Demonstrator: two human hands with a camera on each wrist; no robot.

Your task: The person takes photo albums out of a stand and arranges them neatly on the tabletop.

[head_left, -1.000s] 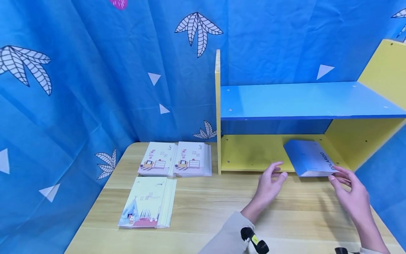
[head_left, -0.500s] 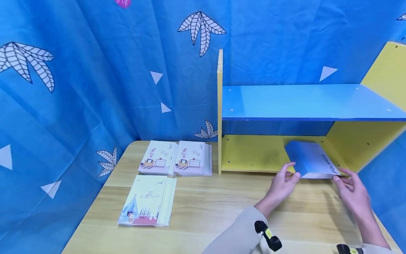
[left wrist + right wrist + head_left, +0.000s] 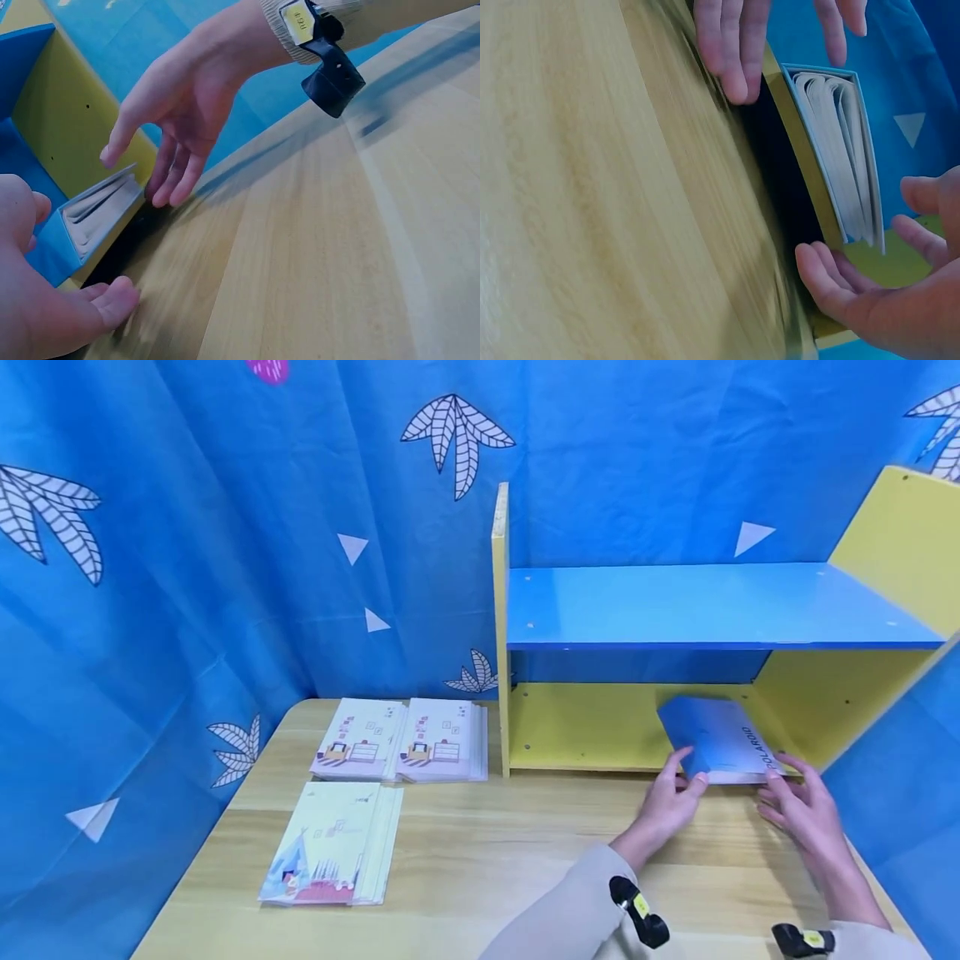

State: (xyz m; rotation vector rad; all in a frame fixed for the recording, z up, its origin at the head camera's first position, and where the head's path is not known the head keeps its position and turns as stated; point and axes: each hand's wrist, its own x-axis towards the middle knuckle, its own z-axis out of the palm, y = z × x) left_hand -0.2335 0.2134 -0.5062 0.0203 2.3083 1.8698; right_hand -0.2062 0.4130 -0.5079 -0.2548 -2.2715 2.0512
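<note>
A thick blue book (image 3: 716, 739) marked POLAROID lies flat on the lower yellow shelf, at its right. Its page edges (image 3: 844, 150) face the front, as the right wrist view shows. My left hand (image 3: 666, 803) is at the book's left front corner, fingers loosely spread. At the right front corner is my right hand (image 3: 810, 814), with thumb and forefinger apart. In the left wrist view, the right hand (image 3: 187, 105) hangs by one end of the book and the left hand (image 3: 45, 285) by the other. Neither hand plainly grips it; exact contact is hard to tell.
A blue upper shelf (image 3: 712, 606) roofs the space over the book. Yellow side panels (image 3: 500, 635) bound the bookcase. On the wooden table (image 3: 510, 860), several stacked picture booklets (image 3: 322, 839) lie to the left. Blue curtain (image 3: 247, 527) hangs behind.
My left hand has come rightward to the book's left front corner. The right hand has edged inward to the right corner. The book stays on the lower shelf; the head view has shifted slightly.
</note>
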